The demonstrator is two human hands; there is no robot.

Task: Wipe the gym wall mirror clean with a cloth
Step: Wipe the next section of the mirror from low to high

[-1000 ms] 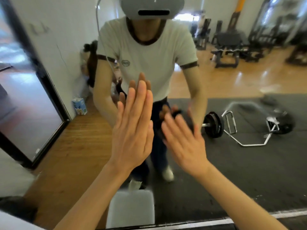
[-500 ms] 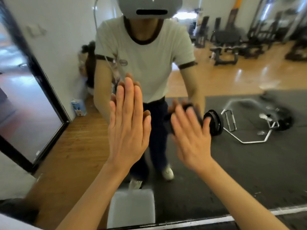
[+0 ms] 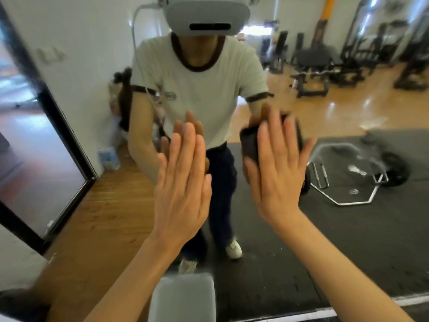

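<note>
Higher now, right hand [image 3: 276, 180] flat, fingers straight, dark cloth [image 3: 249, 145] beneath palm against mirror [image 3: 348, 240].

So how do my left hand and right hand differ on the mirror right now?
The left hand lies bare against the mirror, while the right hand presses a dark cloth to the glass. The left hand's fingers are held close together; the right hand's are spread wider. The left hand points straight up; the right hand tilts a little. Both are flat, with straight fingers, backs toward the camera.
</note>
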